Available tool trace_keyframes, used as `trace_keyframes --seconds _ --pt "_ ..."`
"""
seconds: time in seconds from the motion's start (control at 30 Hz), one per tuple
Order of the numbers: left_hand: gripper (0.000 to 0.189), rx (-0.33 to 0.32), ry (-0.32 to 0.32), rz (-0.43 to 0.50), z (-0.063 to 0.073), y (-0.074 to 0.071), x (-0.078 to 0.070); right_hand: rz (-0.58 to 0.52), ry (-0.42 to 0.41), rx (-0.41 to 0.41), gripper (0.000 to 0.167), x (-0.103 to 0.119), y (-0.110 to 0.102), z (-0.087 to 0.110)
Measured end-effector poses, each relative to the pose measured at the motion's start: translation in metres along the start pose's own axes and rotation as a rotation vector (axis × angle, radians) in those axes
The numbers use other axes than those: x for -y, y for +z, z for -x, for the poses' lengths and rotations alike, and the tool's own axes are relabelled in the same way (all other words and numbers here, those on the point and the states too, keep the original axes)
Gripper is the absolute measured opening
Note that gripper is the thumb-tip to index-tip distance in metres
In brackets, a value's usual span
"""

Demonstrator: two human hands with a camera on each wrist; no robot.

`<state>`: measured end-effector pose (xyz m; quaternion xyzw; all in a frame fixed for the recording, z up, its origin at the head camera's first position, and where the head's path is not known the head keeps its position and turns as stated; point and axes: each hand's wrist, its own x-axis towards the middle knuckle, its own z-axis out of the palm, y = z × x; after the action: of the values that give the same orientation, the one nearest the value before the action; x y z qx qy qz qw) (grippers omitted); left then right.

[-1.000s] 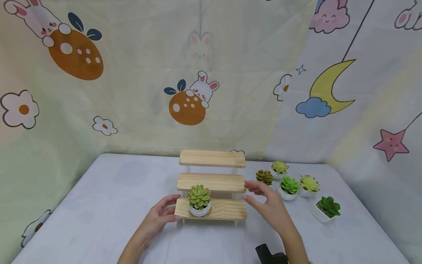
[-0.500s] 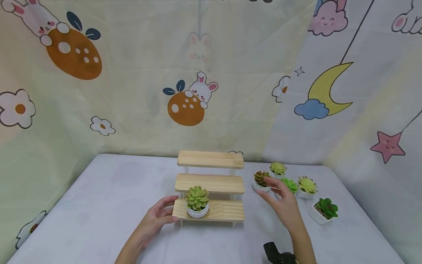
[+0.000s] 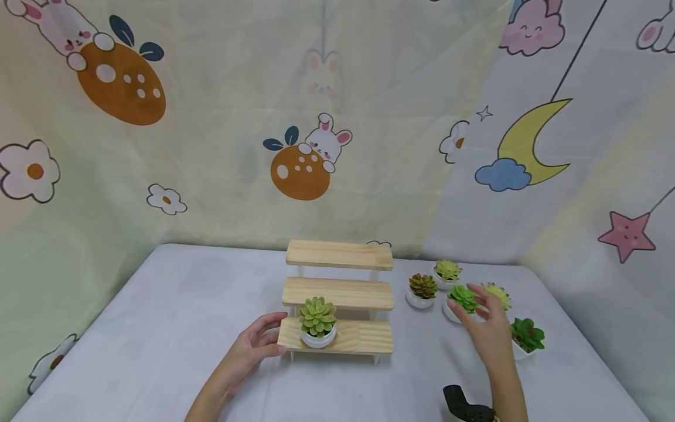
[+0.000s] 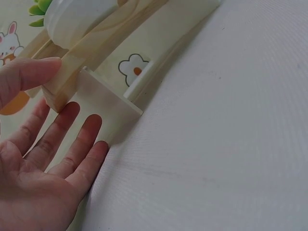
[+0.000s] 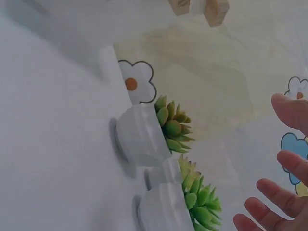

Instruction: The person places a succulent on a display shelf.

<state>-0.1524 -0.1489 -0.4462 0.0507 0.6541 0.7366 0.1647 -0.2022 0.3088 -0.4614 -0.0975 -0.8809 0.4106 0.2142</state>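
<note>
Stand (image 3: 348, 293), three wooden tiers on pale supports, one item, on the bench (image 3: 211, 305); I take it as the hub of my clock in the head view, with 12 toward the patterned backdrop (image 3: 221, 146).

Succulent in round white pot (image 3: 317, 315), yellow-green, one: upright on the lowest tier, toward its 9 o'clock side.

Left hand (image 3: 258, 343), at 8 o'clock: it pinches the near end of the lowest tier. My left wrist view gives the thumb on one face of the board, fingertips at the other, and the last two fingers (image 4: 89, 134) splayed beside the white leg (image 4: 108, 98).

Right hand (image 3: 489, 331), just past 3 o'clock: fingers curved and spread, thumb well apart from them, holding nothing. I log it nearest to the bright green succulent (image 3: 464, 298) at 3 o'clock; in the right wrist view the fingers stand apart from the pots.

Further potted succulents, all in white pots on the bench: brown-tipped (image 3: 423, 285), near the stand at 3 o'clock; small pale green (image 3: 447, 269), between 2 and 3; light yellow (image 3: 498, 292), farther out at 3, which I see partly hidden by the fingers; dark green (image 3: 527, 334), outermost, just past 3.

Black device (image 3: 468, 407), one, at 4 o'clock, beside the right wrist.
</note>
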Motion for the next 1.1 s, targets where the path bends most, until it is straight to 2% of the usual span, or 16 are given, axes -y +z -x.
trace_keyframes --seconds 0.07,0.23,0.33,0.7,0.87,1.1 --pt "0.071 0.002 0.001 0.001 -0.001 0.001 0.0 0.012 0.027 -0.001 0.073 0.006 -0.003 0.003" --pt "0.072 0.002 -0.004 0.008 -0.001 0.001 0.001 -0.065 0.098 0.039 0.083 0.052 -0.016 0.022" --pt "0.072 0.008 -0.005 0.006 -0.001 0.001 0.001 -0.102 0.132 0.054 0.086 0.065 -0.022 0.029" --pt "0.072 0.003 -0.007 0.006 0.0 0.001 0.0 -0.142 0.191 0.069 0.091 0.051 -0.018 0.028" --pt "0.072 0.008 -0.009 0.01 -0.001 0.001 0.0 -0.166 0.26 0.145 0.098 0.044 -0.018 0.026" --pt "0.071 -0.003 -0.009 0.003 -0.002 0.001 0.0 -0.203 0.293 0.235 0.105 0.037 -0.015 0.019"
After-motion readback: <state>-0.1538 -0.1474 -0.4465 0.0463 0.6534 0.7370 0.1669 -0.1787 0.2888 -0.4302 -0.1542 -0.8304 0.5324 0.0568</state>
